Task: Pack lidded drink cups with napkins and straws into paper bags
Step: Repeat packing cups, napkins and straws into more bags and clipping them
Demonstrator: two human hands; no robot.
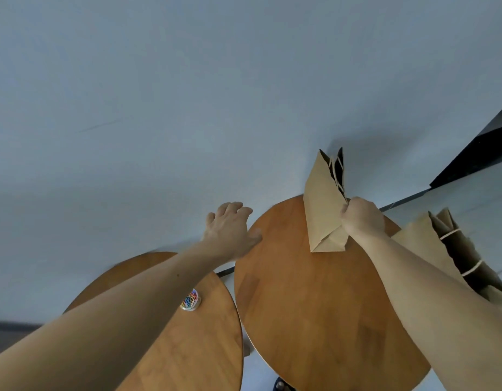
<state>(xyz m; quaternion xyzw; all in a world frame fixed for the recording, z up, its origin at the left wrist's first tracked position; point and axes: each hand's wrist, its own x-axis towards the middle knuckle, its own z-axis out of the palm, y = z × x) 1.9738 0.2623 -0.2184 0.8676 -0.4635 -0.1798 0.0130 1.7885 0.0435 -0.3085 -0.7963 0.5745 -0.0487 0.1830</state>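
Trouble may come from the paper bag (321, 204), I think. The right hand (361, 218) grips it in a fist by one edge only, and it leans, half-folded, over the far part of the round table (314, 306). If let go like this, it could fall flat (no cup is in sight). The left hand (230, 230) holds nothing, fingers loose, at the table's rim.
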